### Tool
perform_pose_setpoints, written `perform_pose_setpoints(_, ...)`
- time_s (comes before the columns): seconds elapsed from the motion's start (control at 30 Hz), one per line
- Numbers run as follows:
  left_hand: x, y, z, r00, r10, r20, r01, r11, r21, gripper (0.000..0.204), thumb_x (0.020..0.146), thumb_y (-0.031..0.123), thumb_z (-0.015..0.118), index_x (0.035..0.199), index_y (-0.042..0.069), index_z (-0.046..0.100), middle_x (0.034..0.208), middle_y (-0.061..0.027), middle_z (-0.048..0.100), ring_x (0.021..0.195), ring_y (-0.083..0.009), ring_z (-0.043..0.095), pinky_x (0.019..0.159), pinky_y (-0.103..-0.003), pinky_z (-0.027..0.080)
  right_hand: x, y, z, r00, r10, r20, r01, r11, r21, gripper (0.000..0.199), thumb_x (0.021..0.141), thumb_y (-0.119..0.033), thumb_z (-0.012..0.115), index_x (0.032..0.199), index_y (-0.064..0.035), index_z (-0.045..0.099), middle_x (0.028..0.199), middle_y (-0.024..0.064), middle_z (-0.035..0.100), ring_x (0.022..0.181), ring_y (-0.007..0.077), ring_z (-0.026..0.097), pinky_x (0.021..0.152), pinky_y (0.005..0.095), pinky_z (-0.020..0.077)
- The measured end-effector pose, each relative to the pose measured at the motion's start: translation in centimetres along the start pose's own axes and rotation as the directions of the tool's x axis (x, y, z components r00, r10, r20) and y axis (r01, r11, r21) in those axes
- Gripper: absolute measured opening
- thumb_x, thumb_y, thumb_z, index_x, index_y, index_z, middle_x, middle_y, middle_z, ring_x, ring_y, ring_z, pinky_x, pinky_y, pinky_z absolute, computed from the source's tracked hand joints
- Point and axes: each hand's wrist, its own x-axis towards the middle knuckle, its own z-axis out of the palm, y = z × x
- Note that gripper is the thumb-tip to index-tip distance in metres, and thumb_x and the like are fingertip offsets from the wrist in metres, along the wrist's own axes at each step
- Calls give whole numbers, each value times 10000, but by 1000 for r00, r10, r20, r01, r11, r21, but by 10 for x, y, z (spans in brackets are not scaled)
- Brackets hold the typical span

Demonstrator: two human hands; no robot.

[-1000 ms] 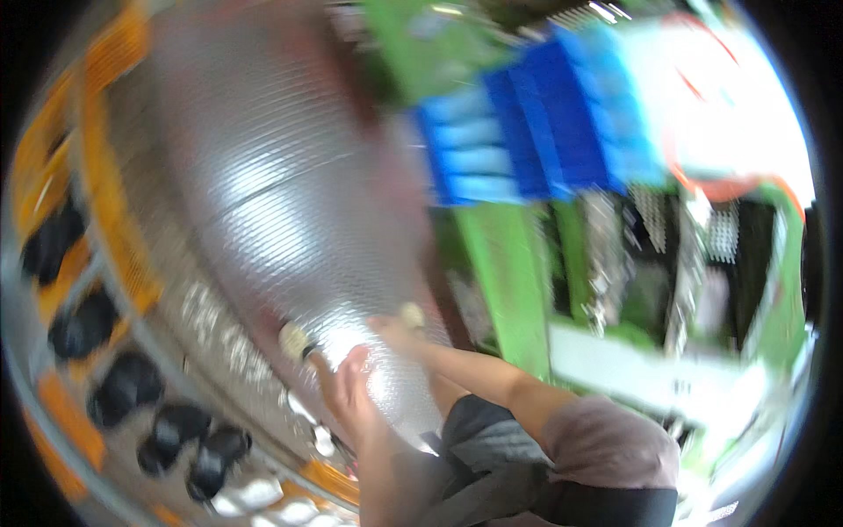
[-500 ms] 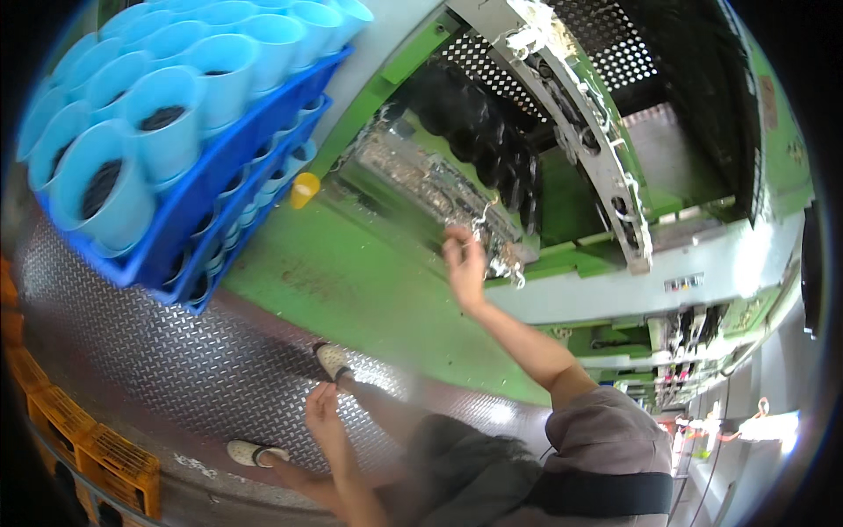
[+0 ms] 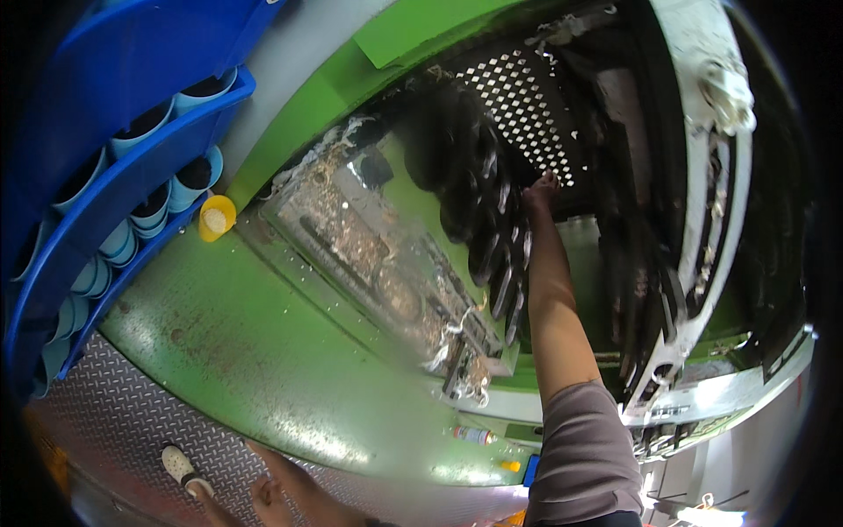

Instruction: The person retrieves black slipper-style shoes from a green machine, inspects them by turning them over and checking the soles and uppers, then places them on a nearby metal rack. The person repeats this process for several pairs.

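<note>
My left hand (image 3: pixel 267 497) hangs part-open, seemingly empty. Black rounded parts (image 3: pixel 479 228) crowd beside my right forearm (image 3: pixel 558 303); drifting leftward could scrape it. My right hand (image 3: pixel 542 191) is by the lower edge of the perforated panel (image 3: pixel 516 107); its grip I cannot tell.

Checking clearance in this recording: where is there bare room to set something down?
The green ledge is mostly bare, though speckled, between the blue crates and the spray can. It is crowded around the right hand, beside the black parts, and in the debris-strewn metal tray.
</note>
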Motion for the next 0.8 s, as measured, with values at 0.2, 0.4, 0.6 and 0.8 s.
perform_pose_setpoints(0.2, -22, 35, -30, 978, -176, -111, 205, 908, 366, 458, 872, 134, 584, 1293, -35, 525, 1386, -212, 438, 1120, -276, 515, 888, -387, 470, 22, 6, 12, 990, 63, 122, -51, 993, -106, 739, 729, -267, 770, 1336, -97, 385, 1397, 89, 426, 1331, 252, 373, 1078, 494, 331)
perform_pose_setpoints(0.4, -37, 45, -56, 983, 69, -171, 67, 728, 682, 410, 875, 135, 579, 1235, -61, 556, 1340, -224, 471, 1064, -291, 544, 868, -378, 479, -20, -18, -12, 999, -52, 8, 53, 970, -236, 642, 684, -312, 771, 1227, -112, 492, 1229, 88, 555, 1195, 259, 496, 990, 445, 387)
perform_pose_setpoints(0.6, -32, 16, -78, 958, -104, -266, 201, 908, 369, 433, 881, 154, 583, 1271, -26, 525, 1286, -234, 499, 1026, -330, 568, 889, -430, 476, -216, -56, -131, 958, -58, -282, 193, 857, 478, 619, 693, -222, 759, 1241, -64, 519, 1181, 138, 560, 1168, 328, 456, 1060, 448, 282)
perform_pose_setpoints(0.8, -53, 27, -76, 987, -21, -162, 6, 995, -96, 417, 855, 164, 675, 1204, 43, 481, 1005, -105, 565, 872, -184, 561, 729, -348, 433, -323, -51, -268, 899, -349, -264, 431, 600, 674, 527, 723, -97, 750, 1205, -51, 543, 1256, 126, 558, 1186, 323, 470, 1033, 427, 326)
